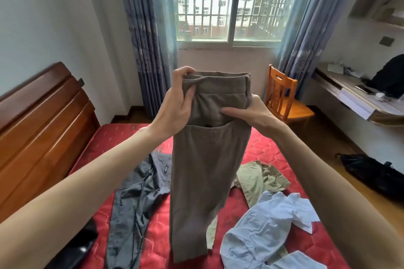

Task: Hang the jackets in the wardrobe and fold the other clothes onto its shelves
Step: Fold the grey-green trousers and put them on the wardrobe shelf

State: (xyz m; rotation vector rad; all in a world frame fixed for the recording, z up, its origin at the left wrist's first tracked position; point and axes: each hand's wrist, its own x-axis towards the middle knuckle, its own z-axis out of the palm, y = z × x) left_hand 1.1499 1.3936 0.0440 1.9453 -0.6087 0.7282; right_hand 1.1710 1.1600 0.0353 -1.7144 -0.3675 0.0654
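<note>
Head view. The brown trousers (205,159) were held upright in mid-air above the red mattress (269,150), waistband uppermost, legs hanging together with the hems just above the mattress surface. The left hand (178,102) gripped the left corner of the waistband, fingers curled over the top edge and thumb pressed against the front. The right hand (251,113) held the right side just below the waistband, thumb laid flat across the front of the fabric, remaining fingers hidden behind it.

On the mattress, dark grey trousers (133,203) lay to the left of the hanging legs. An olive garment (260,179) lay to the right, partly behind the brown trousers. A light blue shirt (266,231) lay crumpled nearer the camera on the right, overlapping the olive garment.

A wooden headboard (41,129) stood at the left. A wooden chair (284,98) stood below the window (231,2), beside a wall-mounted desk (354,98). A black bag (371,172) lay on the floor at right.
</note>
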